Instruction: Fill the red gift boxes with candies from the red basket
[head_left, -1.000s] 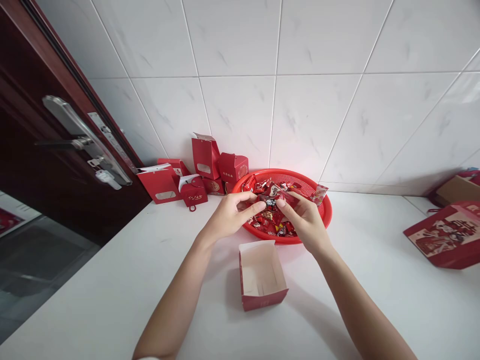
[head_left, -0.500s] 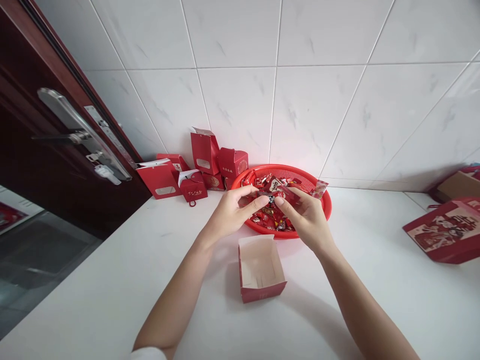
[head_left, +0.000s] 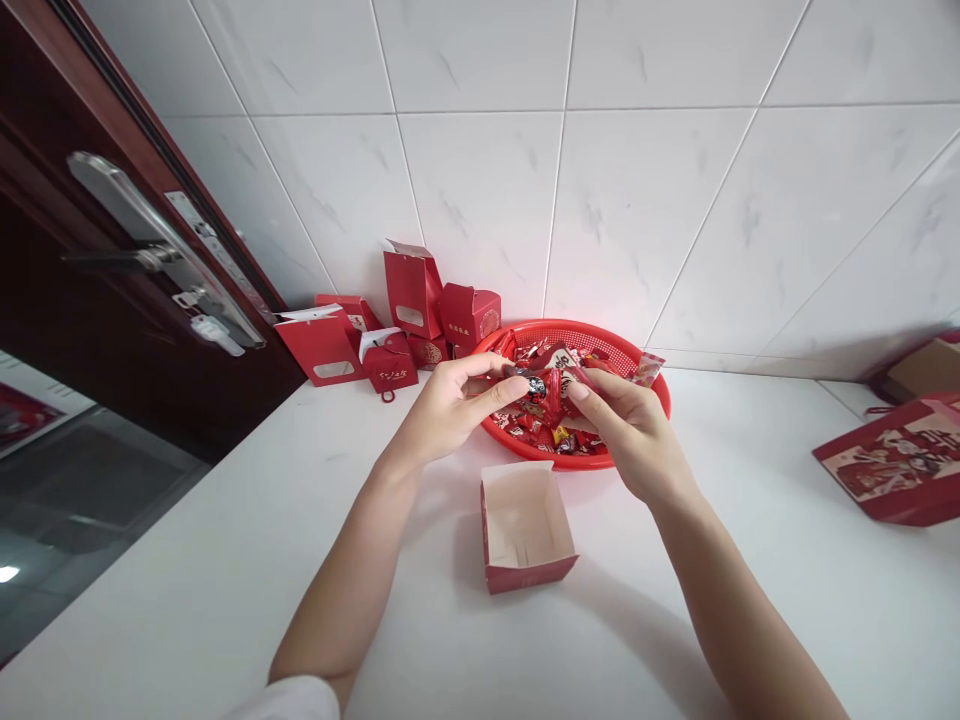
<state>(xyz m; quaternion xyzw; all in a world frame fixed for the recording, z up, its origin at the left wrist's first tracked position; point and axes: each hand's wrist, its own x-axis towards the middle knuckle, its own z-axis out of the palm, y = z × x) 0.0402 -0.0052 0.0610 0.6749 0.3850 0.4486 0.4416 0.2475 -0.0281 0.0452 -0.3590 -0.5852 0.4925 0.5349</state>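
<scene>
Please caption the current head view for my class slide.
Left hand and right hand hold wrapped candies over a red basket, an open box in front.

On white table: basket; boxes

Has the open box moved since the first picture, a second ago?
No. The open box keeps its place against the basket, just off its near rim; the tiled wall shifts in the picture too, so the camera moved.

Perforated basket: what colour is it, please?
The perforated basket is bright red, clearest in the head view.
</scene>
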